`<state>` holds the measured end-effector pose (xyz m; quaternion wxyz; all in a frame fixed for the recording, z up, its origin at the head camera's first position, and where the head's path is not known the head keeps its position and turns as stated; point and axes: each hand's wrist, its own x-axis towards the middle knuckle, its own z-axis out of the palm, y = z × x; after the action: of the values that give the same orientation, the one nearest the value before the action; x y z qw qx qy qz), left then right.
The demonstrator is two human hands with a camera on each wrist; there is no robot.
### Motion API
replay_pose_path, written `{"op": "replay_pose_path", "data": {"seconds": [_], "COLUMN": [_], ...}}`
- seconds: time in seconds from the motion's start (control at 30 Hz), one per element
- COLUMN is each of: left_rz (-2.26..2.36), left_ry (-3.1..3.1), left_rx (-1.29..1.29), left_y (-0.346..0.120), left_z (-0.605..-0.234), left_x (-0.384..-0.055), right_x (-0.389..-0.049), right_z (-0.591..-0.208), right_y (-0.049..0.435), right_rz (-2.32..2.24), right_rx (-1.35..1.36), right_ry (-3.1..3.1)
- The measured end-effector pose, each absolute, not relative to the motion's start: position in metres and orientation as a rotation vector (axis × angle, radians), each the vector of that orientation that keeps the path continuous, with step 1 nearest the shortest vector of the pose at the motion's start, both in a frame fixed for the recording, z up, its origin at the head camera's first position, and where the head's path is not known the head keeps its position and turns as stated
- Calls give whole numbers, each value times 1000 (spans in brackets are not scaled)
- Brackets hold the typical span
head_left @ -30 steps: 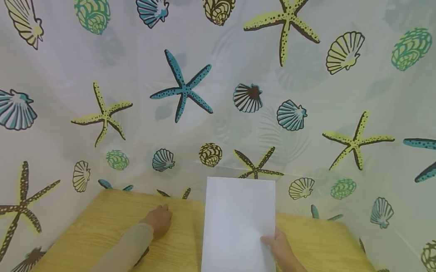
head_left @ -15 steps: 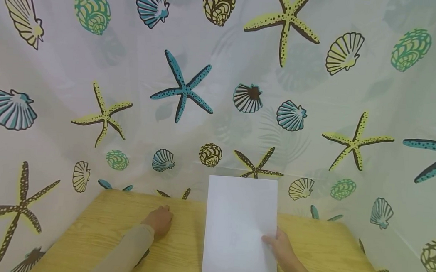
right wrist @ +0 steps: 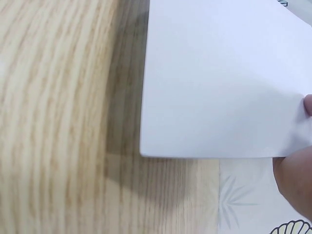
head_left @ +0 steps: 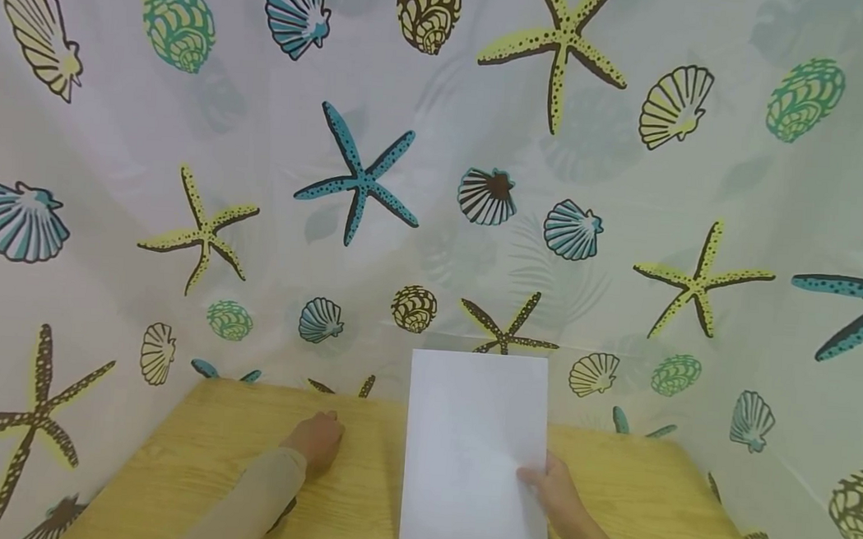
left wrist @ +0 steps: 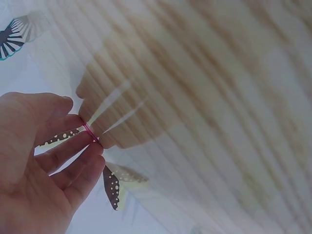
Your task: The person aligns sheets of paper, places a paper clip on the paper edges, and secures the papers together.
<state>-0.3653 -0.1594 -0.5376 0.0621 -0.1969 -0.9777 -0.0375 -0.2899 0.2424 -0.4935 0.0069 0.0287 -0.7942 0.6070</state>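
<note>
My right hand (head_left: 562,496) grips a large white sheet of paper (head_left: 474,445) by its right edge, thumb on the near face and the other fingers hidden behind. In the right wrist view, the corner of the white sheet (right wrist: 214,83) stands over the wood table, casting a shadow. My left hand (head_left: 317,442) is low over the far left part of the table. In the left wrist view, the left hand's (left wrist: 53,161) fingers are extended and slightly bent, and a thin pink strip (left wrist: 91,131) runs along their tips; I cannot tell what it is.
The wooden table (head_left: 610,495) ends at a pale curtain (head_left: 477,256) printed with shells and starfish, which surrounds it at the back and both sides. A dark item (head_left: 283,514) shows beneath the left sleeve, mostly hidden.
The white sheet has shifted a few pixels right, then slightly back. The left hand's fingers have drawn a little closer together. The whole head view has moved slightly.
</note>
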Motion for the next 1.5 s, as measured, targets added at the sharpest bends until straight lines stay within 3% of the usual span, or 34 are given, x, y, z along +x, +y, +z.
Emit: {"op": "replay_pose_path", "data": {"seconds": [1.5], "left_rz": [-250], "left_ry": [-2901], "left_rx": [-725], "left_y": [-166], "left_z": [-541], "left_x": [-362], "right_x": [-289], "right_z": [-489], "right_y": [240], "right_rz": [1883], "right_rx": [77], "right_ry": [-2514]}}
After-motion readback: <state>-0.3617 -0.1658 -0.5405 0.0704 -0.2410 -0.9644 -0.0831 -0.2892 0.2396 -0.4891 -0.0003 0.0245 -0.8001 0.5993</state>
